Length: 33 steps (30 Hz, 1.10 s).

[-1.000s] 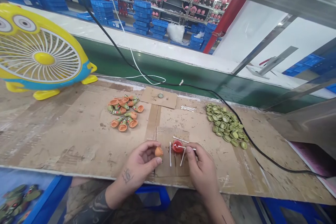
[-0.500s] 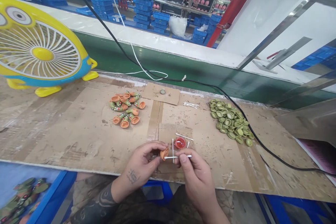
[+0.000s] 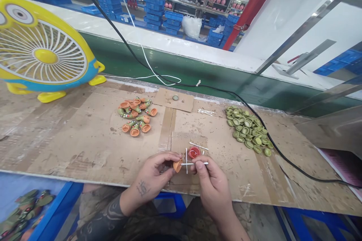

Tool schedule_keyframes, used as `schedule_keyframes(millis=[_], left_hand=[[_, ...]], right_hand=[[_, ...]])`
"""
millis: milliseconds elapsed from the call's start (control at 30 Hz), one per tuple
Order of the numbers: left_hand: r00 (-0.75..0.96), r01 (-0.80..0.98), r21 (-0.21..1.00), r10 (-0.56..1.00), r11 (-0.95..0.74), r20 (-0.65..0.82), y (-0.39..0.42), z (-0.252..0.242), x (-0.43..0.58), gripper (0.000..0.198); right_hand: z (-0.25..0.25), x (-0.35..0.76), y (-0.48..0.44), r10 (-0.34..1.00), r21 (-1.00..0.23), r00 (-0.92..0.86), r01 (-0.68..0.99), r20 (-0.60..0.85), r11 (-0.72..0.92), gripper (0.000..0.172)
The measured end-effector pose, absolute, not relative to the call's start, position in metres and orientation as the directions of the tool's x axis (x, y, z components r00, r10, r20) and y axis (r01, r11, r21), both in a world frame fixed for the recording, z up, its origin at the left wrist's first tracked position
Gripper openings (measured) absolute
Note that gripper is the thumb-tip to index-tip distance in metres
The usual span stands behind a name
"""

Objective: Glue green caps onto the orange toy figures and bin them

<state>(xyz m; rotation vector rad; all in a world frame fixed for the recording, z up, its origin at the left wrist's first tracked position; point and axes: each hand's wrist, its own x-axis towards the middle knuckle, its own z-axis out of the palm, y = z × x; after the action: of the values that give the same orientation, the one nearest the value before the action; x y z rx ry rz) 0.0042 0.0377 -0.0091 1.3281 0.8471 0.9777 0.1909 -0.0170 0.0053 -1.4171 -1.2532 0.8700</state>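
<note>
Between its thumb and fingers, my left hand [image 3: 155, 171] grips a small orange cup-shaped piece [image 3: 177, 165], its hollow side turned to the right. My right hand [image 3: 210, 180] pinches a cotton swab [image 3: 188, 163] whose left tip is at the rim of that piece; whether they touch I cannot tell. Just beyond the right fingers is a small red pot [image 3: 194, 153] with glossy red liquid. Around the pot lie loose swabs, one upright swab [image 3: 186, 154] beside it and another swab [image 3: 198, 146] behind it.
A pile of orange and green pieces [image 3: 135, 116] lies left, green oval caps [image 3: 249, 130] right. Several spare swabs [image 3: 206, 112] and a cardboard piece with a bottle cap [image 3: 175, 98] are farther back. A yellow fan [image 3: 45, 56] stands left; a black cable [image 3: 254, 115] crosses the table.
My right hand and its swab have shifted slightly right and up, the swab tip moving from the lower rim of the orange piece to higher. My left hand stays nearly still.
</note>
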Motion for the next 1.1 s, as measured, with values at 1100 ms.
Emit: schedule_keyframes(millis=[1100], left_hand=[[0.374, -0.064, 0.989, 0.922, 0.136, -0.103, 0.036, -0.004, 0.004, 0.023]], right_hand=[[0.006, 0.196, -0.016, 0.977, -0.949, 0.132, 0.290, 0.169, 0.125, 0.019]])
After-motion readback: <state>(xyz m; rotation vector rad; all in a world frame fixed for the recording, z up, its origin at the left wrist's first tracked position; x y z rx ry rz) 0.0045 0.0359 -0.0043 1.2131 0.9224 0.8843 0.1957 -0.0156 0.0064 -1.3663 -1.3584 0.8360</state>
